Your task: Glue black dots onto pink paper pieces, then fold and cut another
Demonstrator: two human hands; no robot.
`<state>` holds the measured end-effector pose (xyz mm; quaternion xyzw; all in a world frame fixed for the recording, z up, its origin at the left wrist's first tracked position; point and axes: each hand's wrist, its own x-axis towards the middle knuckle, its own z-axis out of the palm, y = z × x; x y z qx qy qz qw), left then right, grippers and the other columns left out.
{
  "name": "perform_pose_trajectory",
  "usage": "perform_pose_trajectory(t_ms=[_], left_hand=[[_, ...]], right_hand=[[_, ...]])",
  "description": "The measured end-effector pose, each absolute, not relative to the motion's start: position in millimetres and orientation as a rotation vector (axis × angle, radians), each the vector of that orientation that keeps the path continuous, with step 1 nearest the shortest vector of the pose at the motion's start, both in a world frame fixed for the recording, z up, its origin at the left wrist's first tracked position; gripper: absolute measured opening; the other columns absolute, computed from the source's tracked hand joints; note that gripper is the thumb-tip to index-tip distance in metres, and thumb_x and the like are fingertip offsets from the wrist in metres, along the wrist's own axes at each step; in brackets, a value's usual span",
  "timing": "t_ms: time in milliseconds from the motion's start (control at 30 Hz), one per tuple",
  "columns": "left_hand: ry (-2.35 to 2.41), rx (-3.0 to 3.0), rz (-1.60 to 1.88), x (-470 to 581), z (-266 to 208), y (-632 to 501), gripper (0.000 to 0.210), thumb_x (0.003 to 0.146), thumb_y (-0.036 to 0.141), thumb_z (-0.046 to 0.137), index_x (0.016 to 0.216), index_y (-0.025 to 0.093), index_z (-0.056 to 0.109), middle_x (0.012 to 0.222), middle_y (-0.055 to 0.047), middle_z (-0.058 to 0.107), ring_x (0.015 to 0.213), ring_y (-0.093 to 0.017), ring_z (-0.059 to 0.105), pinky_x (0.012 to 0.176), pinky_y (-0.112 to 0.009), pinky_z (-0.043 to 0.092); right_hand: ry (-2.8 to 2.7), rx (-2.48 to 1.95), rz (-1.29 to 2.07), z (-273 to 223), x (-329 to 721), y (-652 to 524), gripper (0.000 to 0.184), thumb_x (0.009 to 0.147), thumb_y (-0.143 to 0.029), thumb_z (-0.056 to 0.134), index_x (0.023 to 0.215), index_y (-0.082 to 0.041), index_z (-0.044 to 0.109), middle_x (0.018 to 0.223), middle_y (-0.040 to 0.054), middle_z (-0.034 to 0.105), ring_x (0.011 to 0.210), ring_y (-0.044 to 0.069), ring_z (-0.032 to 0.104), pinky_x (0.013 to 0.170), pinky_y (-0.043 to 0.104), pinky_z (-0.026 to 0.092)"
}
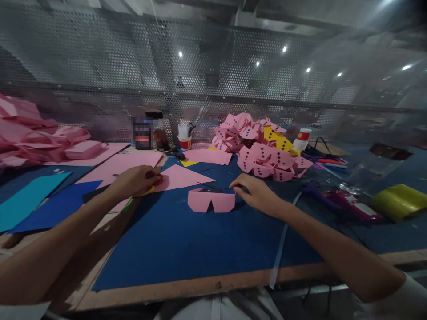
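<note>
A pink paper cut-out shaped like glasses (211, 202) stands on the blue mat (200, 249), with a notch in its lower edge. Just beside its right end is my right hand (255, 193), fingers loosely bent and thumb apart, with nothing seen in it. My left hand (135, 181) is at the left edge of the mat, its fingers closed together by a small red item (160, 179); what they hold is hard to make out. Below that hand show a yellow strip (145, 191) and a green strip (124, 207). A pink pointed sheet (182, 178) lies between the hands.
Dotted pink paper pieces (270, 161) are heaped behind. Plain pink folded pieces (36, 138) pile at far left, near blue sheets (56, 209). Red-and-white cups (185, 142), black scissors (175, 154), a yellow roll (400, 202) and a purple tool (355, 206) stand around.
</note>
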<state>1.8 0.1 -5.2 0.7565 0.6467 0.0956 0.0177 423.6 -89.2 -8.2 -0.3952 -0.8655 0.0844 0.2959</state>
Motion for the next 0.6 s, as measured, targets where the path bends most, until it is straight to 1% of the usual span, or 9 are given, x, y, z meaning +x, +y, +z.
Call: perform_pose_trajectory(t_ms=[100, 200, 367, 500, 600], left_hand=[[2.006, 2.336, 0.319, 0.3, -7.2, 1.8, 0.046, 0.089, 0.061, 0.054, 0.1, 0.022, 0.077, 0.104, -0.012, 0.077, 0.093, -0.032, 0.07, 0.072, -0.035, 0.047], [1.993, 2.305, 0.366, -3.4, -11.8, 6.2, 0.042, 0.086, 0.059, 0.058, 0.098, 0.023, 0.077, 0.104, -0.011, 0.079, 0.093, -0.031, 0.071, 0.072, -0.034, 0.048], [2.01, 2.197, 0.476, -9.5, -21.8, 13.5, 0.038, 0.082, 0.057, 0.061, 0.095, 0.025, 0.075, 0.096, -0.007, 0.08, 0.088, -0.03, 0.074, 0.069, -0.033, 0.049], [2.02, 2.141, 0.549, -11.1, -23.9, 14.8, 0.035, 0.078, 0.054, 0.063, 0.093, 0.025, 0.073, 0.096, -0.008, 0.08, 0.09, -0.032, 0.074, 0.072, -0.034, 0.051], [2.016, 2.093, 0.583, -11.3, -22.5, 15.2, 0.032, 0.074, 0.049, 0.064, 0.094, 0.024, 0.073, 0.099, -0.01, 0.079, 0.096, -0.034, 0.074, 0.077, -0.036, 0.052]], right_hand=[[-2.299, -1.046, 0.225, -9.0, 424.3, -88.6, 0.019, 0.101, -0.017, 0.053, 0.107, -0.019, 0.071, 0.108, 0.0085, 0.072, 0.101, 0.022, 0.068, 0.089, 0.037, 0.052], [-2.295, -1.052, 0.224, -8.9, 424.1, -88.4, 0.018, 0.101, -0.016, 0.054, 0.106, -0.02, 0.071, 0.107, 0.0082, 0.072, 0.101, 0.022, 0.068, 0.088, 0.036, 0.052], [-2.28, -1.077, 0.255, -5.8, 422.4, -90.7, 0.019, 0.101, -0.017, 0.053, 0.107, -0.019, 0.071, 0.107, 0.0083, 0.071, 0.101, 0.022, 0.068, 0.087, 0.036, 0.052], [-2.246, -1.054, 0.307, -3.2, 421.1, -93.6, 0.019, 0.104, -0.023, 0.053, 0.108, -0.02, 0.071, 0.107, 0.0081, 0.071, 0.1, 0.021, 0.068, 0.087, 0.035, 0.052], [-2.23, -1.008, 0.339, -2.3, 419.7, -95.8, 0.019, 0.104, -0.027, 0.054, 0.106, -0.021, 0.072, 0.105, 0.0078, 0.071, 0.098, 0.021, 0.068, 0.086, 0.035, 0.053]])
